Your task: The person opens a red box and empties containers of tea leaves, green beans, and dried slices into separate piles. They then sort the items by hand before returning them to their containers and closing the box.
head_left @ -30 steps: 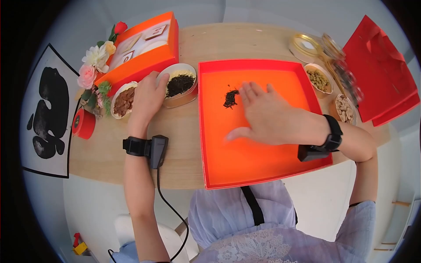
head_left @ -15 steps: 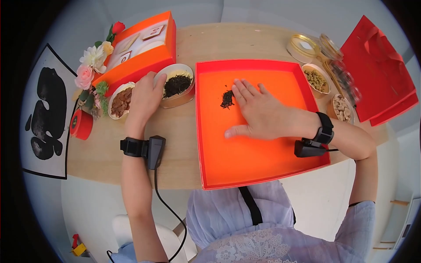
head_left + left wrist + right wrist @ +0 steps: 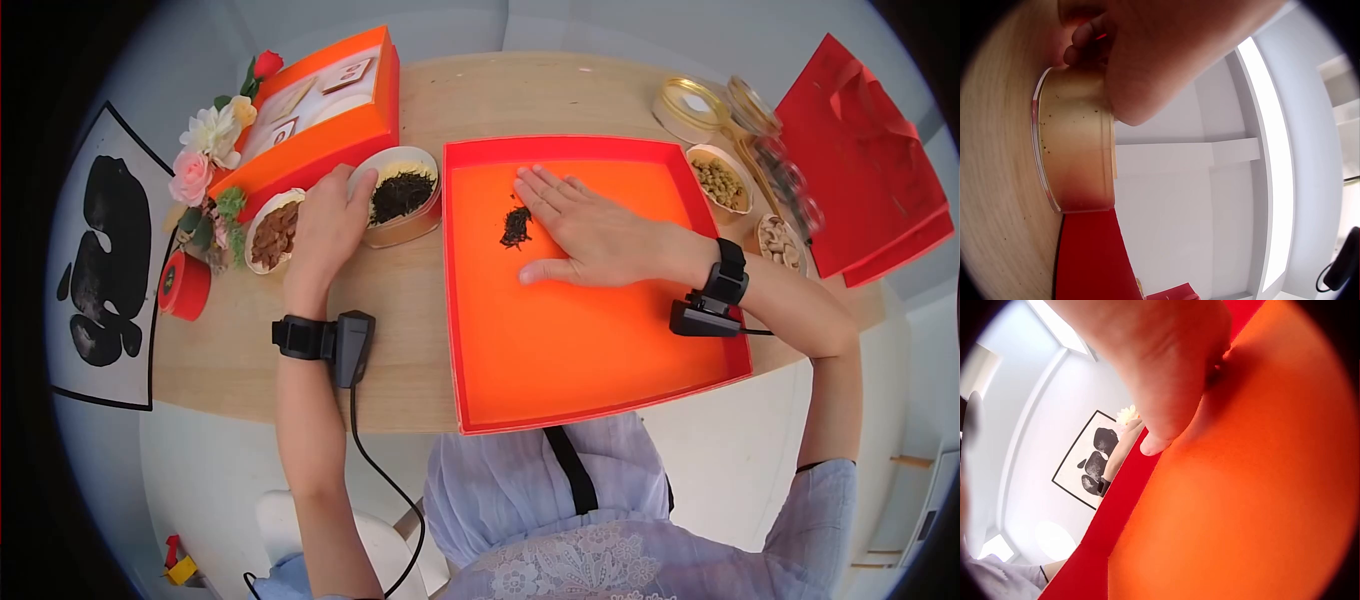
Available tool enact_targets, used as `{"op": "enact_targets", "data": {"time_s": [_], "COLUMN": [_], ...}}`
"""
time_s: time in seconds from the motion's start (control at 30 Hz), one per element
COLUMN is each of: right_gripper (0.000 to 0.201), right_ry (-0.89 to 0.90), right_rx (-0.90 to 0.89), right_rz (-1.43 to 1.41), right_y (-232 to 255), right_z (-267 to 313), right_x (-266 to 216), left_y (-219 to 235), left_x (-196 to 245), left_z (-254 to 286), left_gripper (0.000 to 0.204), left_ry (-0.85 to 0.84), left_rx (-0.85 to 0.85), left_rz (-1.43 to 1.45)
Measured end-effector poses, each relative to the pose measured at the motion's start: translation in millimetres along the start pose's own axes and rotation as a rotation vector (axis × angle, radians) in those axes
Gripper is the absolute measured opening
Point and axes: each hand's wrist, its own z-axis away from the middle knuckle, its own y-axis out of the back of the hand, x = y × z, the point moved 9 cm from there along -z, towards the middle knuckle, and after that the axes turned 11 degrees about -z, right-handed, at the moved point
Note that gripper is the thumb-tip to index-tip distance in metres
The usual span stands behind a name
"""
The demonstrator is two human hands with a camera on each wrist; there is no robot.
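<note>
My right hand (image 3: 600,232) is spread flat, palm down, over the orange floor of a red-rimmed box lid (image 3: 600,375). Its fingertips lie just beyond a small pile of dark dried tea leaves (image 3: 516,228), with the thumb stretched out on the near side. My left hand (image 3: 330,220) holds the edge of a clear-walled tub (image 3: 405,232) filled with the same dark leaves over a pale lining. In the left wrist view, its thumb reaches over the rim of that tub (image 3: 1079,150) and the fingers curl down outside. A tub of brown dried pieces (image 3: 275,235) stands beside this hand.
At the right stand a tub of greenish dried buds (image 3: 720,182), a tub of pale slices (image 3: 780,243), a gold-rimmed lid (image 3: 690,105) and a red gift bag (image 3: 860,170). An orange box (image 3: 330,110), artificial flowers (image 3: 210,140) and a red round tin (image 3: 185,285) stand left.
My right hand has slid away from my body and slightly left, its fingertips now past the leaf pile. The left hand has stayed at the tub.
</note>
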Motion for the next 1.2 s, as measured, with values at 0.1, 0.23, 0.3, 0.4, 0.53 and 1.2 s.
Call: {"op": "enact_targets", "data": {"time_s": [0.1,0.23,0.3,0.4,0.53,1.2], "right_gripper": [0.113,0.106,0.102,0.100,0.097,0.096], "right_ry": [0.081,0.117,0.102,0.084,0.184,0.306], "right_rx": [-0.006,-0.039,-0.016,-0.002,-0.029,0.018], "right_rz": [-0.027,-0.064,-0.082,-0.091,-0.065,-0.021], "right_y": [-1,2,5,5,7,18], "right_z": [1,-2,-8,-14,-9,7], "right_x": [-7,-9,-3,3,-11,-43], "left_y": [0,3,1,0,0,1], "left_x": [1,4,1,0,-1,2], "left_z": [0,1,1,1,0,1], "left_gripper": [0.050,0.049,0.051,0.052,0.052,0.049], "left_ry": [-0.011,-0.007,-0.008,-0.007,-0.019,-0.014], "left_rx": [0.020,0.019,0.019,0.027,0.027,0.024], "left_rz": [0.021,0.039,0.024,0.007,-0.005,-0.004]}}
